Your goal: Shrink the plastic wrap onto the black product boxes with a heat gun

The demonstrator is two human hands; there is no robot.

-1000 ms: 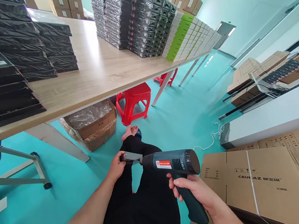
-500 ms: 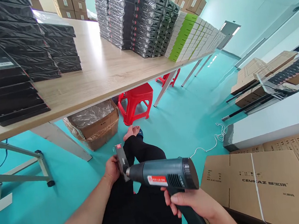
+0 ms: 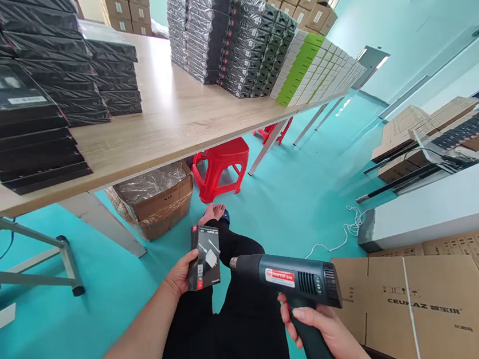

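Observation:
A small black box (image 3: 207,256) with a picture of a white charger and cable on its front is gripped along its left side by my left hand (image 3: 183,271). The box is upright above my legs, its printed face toward me. My right hand (image 3: 314,321) is wrapped round the handle of a dark green heat gun (image 3: 294,277) with a red and white label. The gun's metal nozzle points left at the box, a short gap away from its right edge. My left fingers behind the box are hidden.
A wooden table (image 3: 164,127) carries stacks of film-wrapped black boxes (image 3: 205,28) and white-and-green boxes (image 3: 308,68). Beneath it are an open carton (image 3: 160,208) and a red stool (image 3: 223,167). Flat cartons (image 3: 426,302) lie at right; a white cord (image 3: 349,227) trails on the floor.
My left hand has turned the box from its narrow side to its printed front. My right hand has drawn the heat gun to the right, opening a gap at the nozzle.

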